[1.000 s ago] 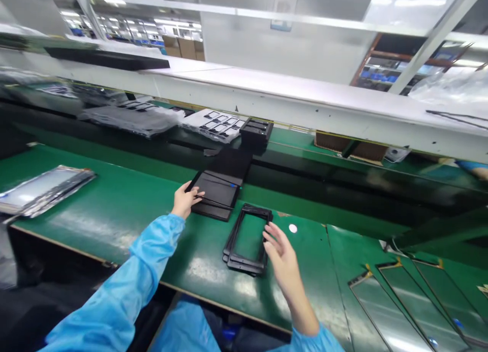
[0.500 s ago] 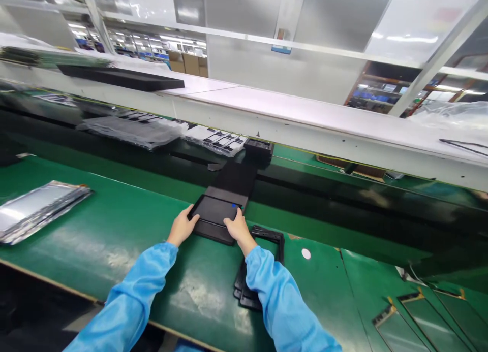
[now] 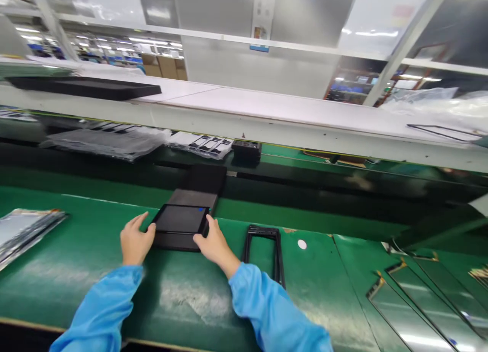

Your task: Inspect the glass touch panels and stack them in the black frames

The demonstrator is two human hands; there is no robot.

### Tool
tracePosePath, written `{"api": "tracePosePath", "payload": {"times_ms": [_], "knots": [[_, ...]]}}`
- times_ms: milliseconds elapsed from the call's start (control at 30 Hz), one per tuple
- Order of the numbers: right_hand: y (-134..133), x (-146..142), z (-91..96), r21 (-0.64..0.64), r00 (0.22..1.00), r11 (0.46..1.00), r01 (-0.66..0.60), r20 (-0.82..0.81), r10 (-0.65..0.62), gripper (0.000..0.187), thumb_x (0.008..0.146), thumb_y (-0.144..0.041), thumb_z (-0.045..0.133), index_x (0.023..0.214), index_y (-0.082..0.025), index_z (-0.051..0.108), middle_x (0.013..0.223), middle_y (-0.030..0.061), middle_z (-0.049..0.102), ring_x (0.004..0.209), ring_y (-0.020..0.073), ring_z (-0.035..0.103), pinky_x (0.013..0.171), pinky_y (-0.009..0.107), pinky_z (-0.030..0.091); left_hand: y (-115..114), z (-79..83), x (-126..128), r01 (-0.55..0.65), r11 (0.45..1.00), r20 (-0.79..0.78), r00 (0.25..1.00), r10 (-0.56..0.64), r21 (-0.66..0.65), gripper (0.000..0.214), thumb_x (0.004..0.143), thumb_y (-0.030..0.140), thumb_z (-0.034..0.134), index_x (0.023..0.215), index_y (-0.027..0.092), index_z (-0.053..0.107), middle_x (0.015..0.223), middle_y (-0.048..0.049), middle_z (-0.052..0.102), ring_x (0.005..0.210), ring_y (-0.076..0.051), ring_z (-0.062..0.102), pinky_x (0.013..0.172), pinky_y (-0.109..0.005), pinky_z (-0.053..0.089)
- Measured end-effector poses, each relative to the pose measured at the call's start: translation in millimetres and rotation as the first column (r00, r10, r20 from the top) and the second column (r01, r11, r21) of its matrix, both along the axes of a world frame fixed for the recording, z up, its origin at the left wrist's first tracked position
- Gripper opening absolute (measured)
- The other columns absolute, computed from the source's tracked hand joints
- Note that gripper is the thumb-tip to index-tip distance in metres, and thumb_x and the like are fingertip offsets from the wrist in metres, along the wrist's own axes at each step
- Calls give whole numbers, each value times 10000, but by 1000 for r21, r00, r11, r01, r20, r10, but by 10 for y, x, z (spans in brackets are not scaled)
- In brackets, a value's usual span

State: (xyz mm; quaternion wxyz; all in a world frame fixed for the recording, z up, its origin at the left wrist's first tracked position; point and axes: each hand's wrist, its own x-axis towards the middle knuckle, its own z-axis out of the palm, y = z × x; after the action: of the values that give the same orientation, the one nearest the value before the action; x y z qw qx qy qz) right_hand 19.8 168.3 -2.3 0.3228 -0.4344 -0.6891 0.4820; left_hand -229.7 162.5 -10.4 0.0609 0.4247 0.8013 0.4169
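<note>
A flat black screen panel (image 3: 181, 219) with a small blue mark near its right corner lies on a stack of dark flat pads (image 3: 175, 241) on the bench. My left hand (image 3: 136, 239) is at the panel's left edge, thumb and fingers apart. At its right edge is my right hand (image 3: 214, 243), with thumb and forefinger spread around the near right corner; whether they touch it is hard to tell. Beyond the panel, a longer dark strip (image 3: 202, 178) stretches onto the black belt. Right of my right hand lie stacked black rectangular frames (image 3: 280, 258), partly hidden by my sleeve.
Silvery flat panels (image 3: 28, 230) are stacked at the left. Several glass panels with thin dark borders (image 3: 400, 304) lie at the right. Bagged parts (image 3: 110, 141) and a black box (image 3: 247, 151) sit under the white shelf (image 3: 267, 105). A black tray (image 3: 84, 88) rests on it.
Both hands have loosened around the panel, with the left fingers now spread off its edge. The panel lies on the pads. The view has shifted, so everything appears further left.
</note>
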Motion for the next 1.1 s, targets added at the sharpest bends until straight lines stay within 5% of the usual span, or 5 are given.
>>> {"api": "tracePosePath", "payload": {"times_ms": [200,433,700,967,1100], "knots": [[-725,2060,-315,467,746,780,416,316,-587,497,965,-383,545,1449,-327,648,1632,39,534,1515,272,492,1215,447,443,74,-8,1408,541,828,-10,836,-548,-148,320,927,391,618,1123,257,834,1013,-37,806,915,-259,766,894,-321,588],[-1768,4526,-776,561,227,491,666,475,-850,831,959,-696,316,1370,-64,665,1459,382,559,1469,601,402,1067,870,313,357,-242,2497,694,640,120,703,-700,-330,279,1010,374,720,1189,160,721,1162,-85,751,1042,-250,729,951,-477,598],[-2781,4262,-1159,498,380,714,492,615,-691,625,985,-563,529,1486,-206,640,1600,147,568,1477,429,527,1173,624,460,527,38,2235,661,714,316,745,-587,-232,368,827,360,785,1122,139,767,747,1,672,591,-161,664,566,-289,606],[-2827,4233,-400,490,511,532,690,191,-838,213,917,-363,740,1088,-320,859,1072,77,852,942,346,821,909,514,665,-115,644,2480,731,677,533,539,-652,88,616,735,429,875,1295,200,761,925,-48,766,711,-165,701,608,-250,609],[-2535,3805,19,64,485,481,874,-142,-863,336,883,-432,797,1157,-239,818,863,58,790,631,213,728,584,338,641,-597,727,2949,784,582,626,346,-698,216,526,816,344,850,1318,208,773,914,-54,769,744,-177,724,636,-257,623]]}}
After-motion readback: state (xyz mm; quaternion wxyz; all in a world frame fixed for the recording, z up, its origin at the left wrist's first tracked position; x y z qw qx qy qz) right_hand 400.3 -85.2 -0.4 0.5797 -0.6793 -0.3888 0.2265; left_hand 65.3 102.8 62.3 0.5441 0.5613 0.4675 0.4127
